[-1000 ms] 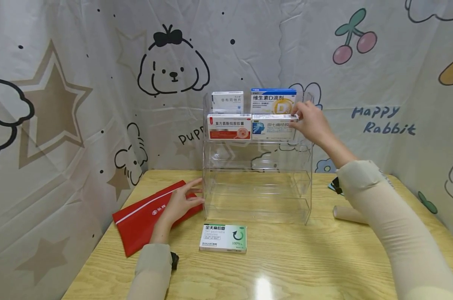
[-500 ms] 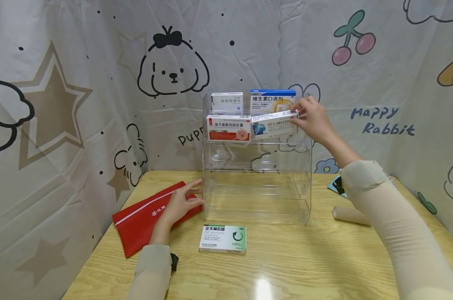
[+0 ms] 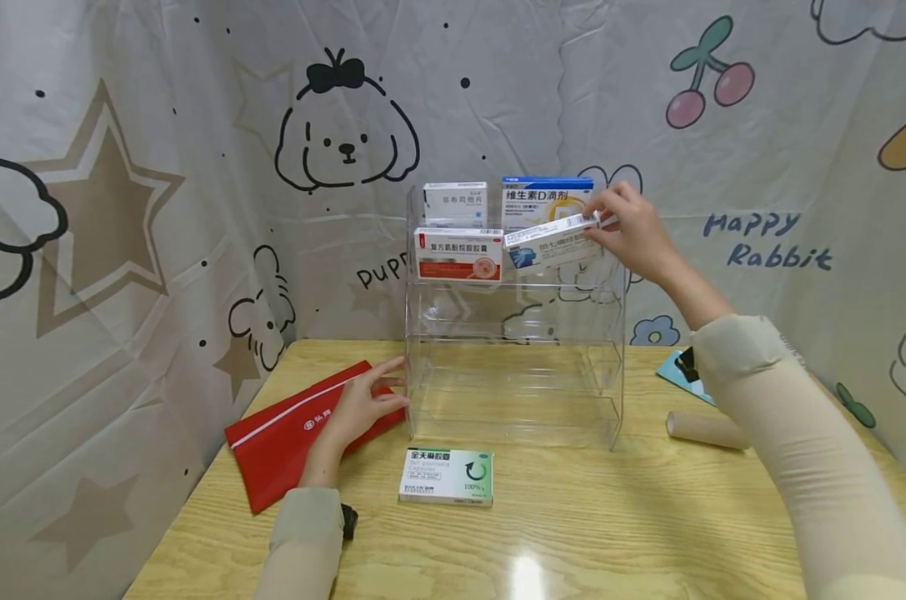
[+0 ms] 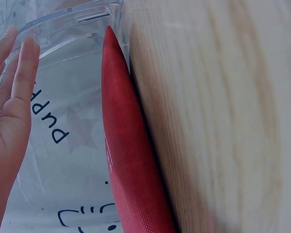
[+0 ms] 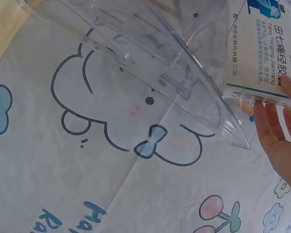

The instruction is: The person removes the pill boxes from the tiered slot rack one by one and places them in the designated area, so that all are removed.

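Note:
My right hand (image 3: 610,223) pinches the right end of a white and blue medicine box (image 3: 548,242), held tilted with that end raised, just above the second tier of a clear acrylic rack (image 3: 513,375). In the right wrist view the box (image 5: 262,53) sits over the rack's edge (image 5: 184,82) with my fingers (image 5: 276,131) below it. My left hand (image 3: 388,393) rests with straight fingers against the rack's lower left side, lying over a red pouch (image 3: 280,437). The left wrist view shows that hand (image 4: 12,97) flat on the clear wall (image 4: 68,29) beside the pouch (image 4: 131,160).
On the rack stand a red and white box (image 3: 458,254), a small white box (image 3: 454,202) and a blue-topped box (image 3: 546,200). A green and white box (image 3: 447,477) lies on the wooden table (image 3: 573,533) in front. A cardboard tube (image 3: 703,429) and a teal item (image 3: 681,375) lie at the right.
The white and blue box stood level in the second tier; my right hand has lifted its right end, so it now tilts. The left hand has not moved.

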The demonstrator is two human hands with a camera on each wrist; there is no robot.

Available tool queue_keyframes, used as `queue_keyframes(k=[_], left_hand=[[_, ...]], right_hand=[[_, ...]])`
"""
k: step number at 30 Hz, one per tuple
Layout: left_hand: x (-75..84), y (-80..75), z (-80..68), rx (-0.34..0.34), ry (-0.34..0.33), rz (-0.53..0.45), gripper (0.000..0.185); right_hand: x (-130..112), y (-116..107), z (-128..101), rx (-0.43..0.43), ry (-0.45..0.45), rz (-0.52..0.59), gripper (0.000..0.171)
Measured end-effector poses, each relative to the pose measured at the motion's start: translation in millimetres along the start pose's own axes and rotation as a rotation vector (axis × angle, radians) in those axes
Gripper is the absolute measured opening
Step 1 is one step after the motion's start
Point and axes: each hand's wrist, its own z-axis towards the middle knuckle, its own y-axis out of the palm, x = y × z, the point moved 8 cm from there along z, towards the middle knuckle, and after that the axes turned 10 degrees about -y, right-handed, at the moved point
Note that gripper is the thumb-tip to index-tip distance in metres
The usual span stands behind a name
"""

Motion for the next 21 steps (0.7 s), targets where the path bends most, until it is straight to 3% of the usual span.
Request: queue_keyframes(k=[10, 21], left_hand=[[1.2, -1.0, -0.1, -0.005, 0.004, 0.014, 0.070], [1.7, -0.7, -1.2, 0.006, -0.002, 0.027, 0.069]], right_hand=[[-1, -12, 1, 0.011, -0.045, -0.018, 0.017], [-1, -27, -7, 0.085, -0.026, -0.025, 0.021]])
